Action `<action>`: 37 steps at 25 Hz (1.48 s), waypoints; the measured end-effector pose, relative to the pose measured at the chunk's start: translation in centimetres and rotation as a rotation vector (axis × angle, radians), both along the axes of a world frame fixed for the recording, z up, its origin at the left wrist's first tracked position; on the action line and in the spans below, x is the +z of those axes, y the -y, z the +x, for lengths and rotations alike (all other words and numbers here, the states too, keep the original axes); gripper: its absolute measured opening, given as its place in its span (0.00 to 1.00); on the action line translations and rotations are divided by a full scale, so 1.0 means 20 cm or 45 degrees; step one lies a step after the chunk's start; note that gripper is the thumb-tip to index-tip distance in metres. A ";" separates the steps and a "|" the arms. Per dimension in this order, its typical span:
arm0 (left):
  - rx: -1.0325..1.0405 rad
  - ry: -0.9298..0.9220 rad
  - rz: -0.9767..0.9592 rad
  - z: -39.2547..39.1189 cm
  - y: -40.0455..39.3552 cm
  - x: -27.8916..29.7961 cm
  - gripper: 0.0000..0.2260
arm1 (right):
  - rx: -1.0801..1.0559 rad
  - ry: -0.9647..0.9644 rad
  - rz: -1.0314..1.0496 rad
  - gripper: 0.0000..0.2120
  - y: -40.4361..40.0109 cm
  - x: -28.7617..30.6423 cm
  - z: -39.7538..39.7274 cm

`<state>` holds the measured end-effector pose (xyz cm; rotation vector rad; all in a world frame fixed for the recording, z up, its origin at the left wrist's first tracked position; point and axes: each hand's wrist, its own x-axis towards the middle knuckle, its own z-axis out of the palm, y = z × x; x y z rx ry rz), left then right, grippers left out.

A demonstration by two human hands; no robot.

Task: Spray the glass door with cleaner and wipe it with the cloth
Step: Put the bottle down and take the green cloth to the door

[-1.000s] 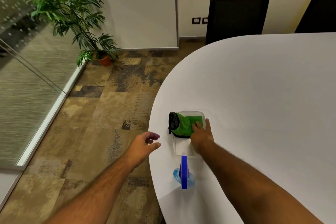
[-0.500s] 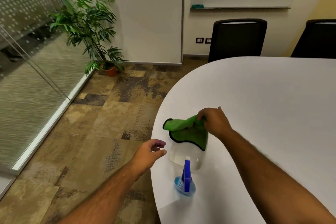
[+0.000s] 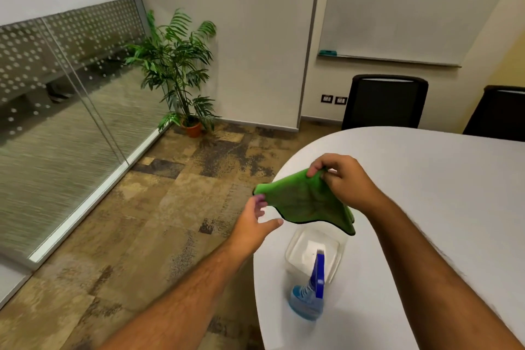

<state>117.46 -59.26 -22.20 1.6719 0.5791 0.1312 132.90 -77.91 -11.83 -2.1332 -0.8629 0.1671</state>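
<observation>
A green cloth with a dark hem hangs spread in the air over the table's near left edge. My right hand pinches its upper right corner. My left hand touches the cloth's left corner with its fingertips; the other fingers are apart. Below the cloth stands a blue spray bottle of cleaner on the white table. The glass door, with frosted dots and stripes, fills the left side of the view, across the floor from me.
A clear plastic tub sits on the table just behind the spray bottle. A potted plant stands in the corner by the glass. Two black chairs are at the table's far side, under a whiteboard. Patterned carpet lies between table and glass.
My right hand has lifted the cloth out of the tub and higher above the table. My left hand has risen to the cloth's left corner. The view has tilted upward.
</observation>
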 end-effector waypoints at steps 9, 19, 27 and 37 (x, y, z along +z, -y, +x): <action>0.385 0.478 -0.657 -0.43 -0.39 0.22 0.29 | 0.458 -0.558 0.654 0.21 -0.51 0.35 -0.45; 0.717 0.481 -0.885 -1.67 -1.12 0.42 0.24 | 0.963 -1.435 0.475 0.47 -1.32 -0.11 -1.67; 1.078 0.458 -0.663 -2.85 -1.62 0.42 0.19 | 0.894 -1.505 0.303 0.27 -2.08 -0.20 -2.76; 1.671 0.290 0.227 -3.87 -2.09 0.26 0.22 | 0.825 -1.923 0.185 0.24 -2.83 -0.10 -3.69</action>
